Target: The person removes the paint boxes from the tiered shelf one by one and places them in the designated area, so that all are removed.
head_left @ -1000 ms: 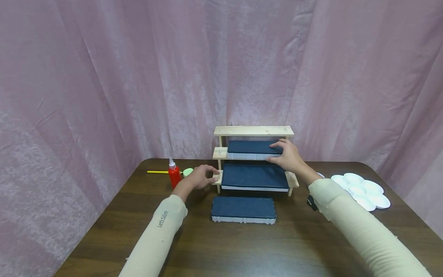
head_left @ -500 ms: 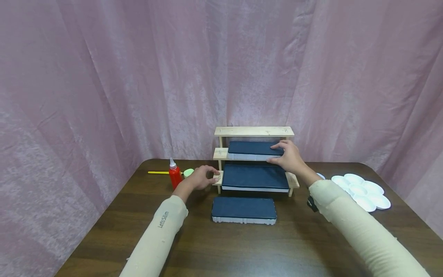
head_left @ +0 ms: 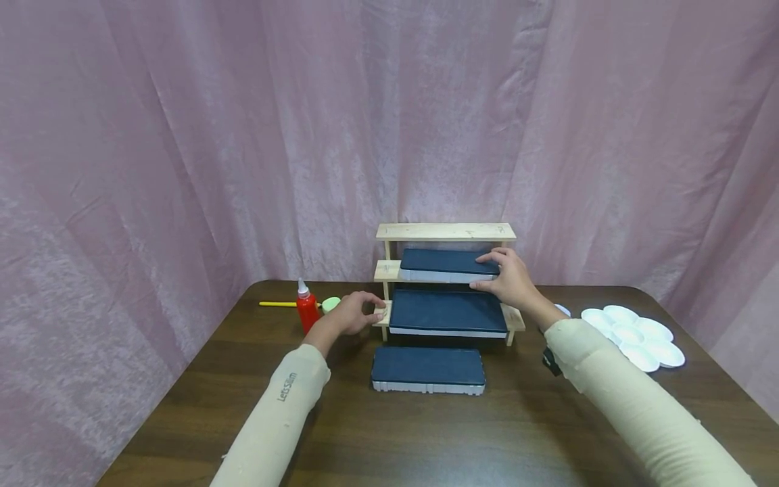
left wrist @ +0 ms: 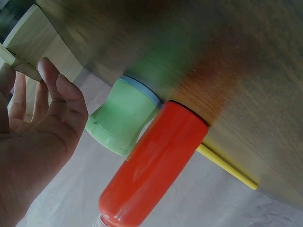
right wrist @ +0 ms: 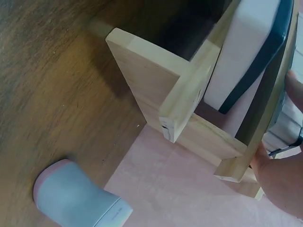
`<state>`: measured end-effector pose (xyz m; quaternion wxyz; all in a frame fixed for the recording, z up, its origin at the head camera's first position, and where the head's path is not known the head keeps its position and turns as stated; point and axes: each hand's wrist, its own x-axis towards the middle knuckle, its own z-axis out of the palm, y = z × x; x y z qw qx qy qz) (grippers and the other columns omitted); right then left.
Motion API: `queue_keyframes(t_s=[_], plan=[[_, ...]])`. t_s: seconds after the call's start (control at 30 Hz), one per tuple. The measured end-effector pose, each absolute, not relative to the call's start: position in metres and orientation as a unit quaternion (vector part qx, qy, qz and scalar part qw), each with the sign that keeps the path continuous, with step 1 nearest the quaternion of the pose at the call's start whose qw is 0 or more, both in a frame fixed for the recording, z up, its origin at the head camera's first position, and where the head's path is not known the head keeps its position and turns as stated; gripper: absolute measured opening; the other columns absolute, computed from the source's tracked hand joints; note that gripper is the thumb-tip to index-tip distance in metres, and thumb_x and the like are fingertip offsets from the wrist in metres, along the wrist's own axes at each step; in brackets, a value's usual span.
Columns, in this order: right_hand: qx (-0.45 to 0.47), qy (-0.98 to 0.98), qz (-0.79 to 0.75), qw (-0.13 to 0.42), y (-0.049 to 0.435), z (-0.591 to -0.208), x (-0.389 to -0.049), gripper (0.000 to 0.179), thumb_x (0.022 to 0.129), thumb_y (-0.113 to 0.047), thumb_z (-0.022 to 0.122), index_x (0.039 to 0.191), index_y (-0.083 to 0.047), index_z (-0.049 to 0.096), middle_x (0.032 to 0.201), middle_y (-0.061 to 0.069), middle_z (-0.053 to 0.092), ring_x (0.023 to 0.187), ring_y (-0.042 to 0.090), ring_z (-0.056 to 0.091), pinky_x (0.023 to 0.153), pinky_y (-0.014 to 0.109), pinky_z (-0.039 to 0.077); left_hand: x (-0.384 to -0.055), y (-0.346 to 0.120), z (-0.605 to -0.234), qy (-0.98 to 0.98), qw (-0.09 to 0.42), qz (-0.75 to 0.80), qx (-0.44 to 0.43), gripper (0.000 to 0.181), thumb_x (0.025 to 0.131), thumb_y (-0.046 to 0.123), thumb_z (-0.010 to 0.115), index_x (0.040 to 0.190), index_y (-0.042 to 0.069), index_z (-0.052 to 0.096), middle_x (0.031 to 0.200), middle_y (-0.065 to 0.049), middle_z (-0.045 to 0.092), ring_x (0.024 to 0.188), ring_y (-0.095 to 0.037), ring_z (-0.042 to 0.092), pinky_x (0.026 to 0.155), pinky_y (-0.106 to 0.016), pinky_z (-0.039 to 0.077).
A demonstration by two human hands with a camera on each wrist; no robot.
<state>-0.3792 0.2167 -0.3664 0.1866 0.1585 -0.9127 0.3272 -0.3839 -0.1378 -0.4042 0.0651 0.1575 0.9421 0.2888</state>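
A stepped wooden rack (head_left: 446, 232) stands at the back of the table. My left hand (head_left: 348, 314) pinches the left end of its lowest step, and thumb and fingers are around the wood (left wrist: 28, 70) in the left wrist view. On the middle step lies a white case with a dark blue lid (head_left: 435, 260). My right hand (head_left: 514, 281) grips that case's right end, fingers on the lid and thumb at the front side. A wider dark-lidded case (head_left: 447, 310) rests on the lowest step. Another similar case (head_left: 429, 365) lies on the table before the rack.
Left of the rack stand a red bottle (head_left: 307, 311) with a white nozzle, a light green container (left wrist: 123, 116) and a yellow stick (head_left: 277, 304). A white flower-shaped palette (head_left: 629, 333) lies at right. A light blue container (right wrist: 75, 194) stands beside the rack. Pink curtain (head_left: 450, 122) hangs behind.
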Motion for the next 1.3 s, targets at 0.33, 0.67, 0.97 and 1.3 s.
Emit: queue_keyframes(t_s=[0.33,0.67,0.97,1.3], plan=[[0.166,-0.907,0.333,0.198,0.218,-0.370,-0.379,0.058,0.076,-0.015,0.087,0.127,0.002,0.064,0.135,0.028,0.053,0.126,0.043,0.046,0.098,0.059,0.043,-0.383,-0.137,-0.402,0.942,0.065,0.293,0.154,0.031,0.093,0.025,0.071,0.123,0.020,0.068,0.139,-0.012,0.055,0.130,-0.037,0.047,0.108,-0.054,0.039],[0.150,-0.906,0.347,0.190,0.220,-0.371,-0.375,0.058,0.076,-0.020,0.088,0.126,0.000,0.066,0.135,0.028,0.049,0.124,0.043,0.046,0.095,0.058,0.047,-0.383,-0.137,-0.404,0.942,0.062,0.293,0.154,0.031,0.093,0.025,0.071,0.123,0.020,0.068,0.140,-0.013,0.054,0.130,-0.037,0.047,0.107,-0.055,0.040],[0.144,-0.890,0.383,0.201,0.217,-0.368,-0.364,0.058,0.078,-0.020,0.087,0.127,0.000,0.065,0.143,0.030,0.038,0.122,0.049,0.049,0.097,0.059,0.047,-0.384,-0.138,-0.405,0.943,0.058,0.287,0.156,0.032,0.093,0.025,0.071,0.124,0.020,0.068,0.139,-0.013,0.055,0.130,-0.037,0.048,0.107,-0.055,0.039],[0.110,-0.869,0.435,0.209,0.209,-0.362,-0.349,0.058,0.080,-0.019,0.085,0.130,0.001,0.063,0.148,0.027,0.034,0.126,0.051,0.048,0.100,0.056,0.045,-0.384,-0.139,-0.405,0.944,0.057,0.286,0.155,0.032,0.093,0.025,0.071,0.124,0.020,0.068,0.140,-0.014,0.054,0.129,-0.035,0.049,0.107,-0.055,0.040]])
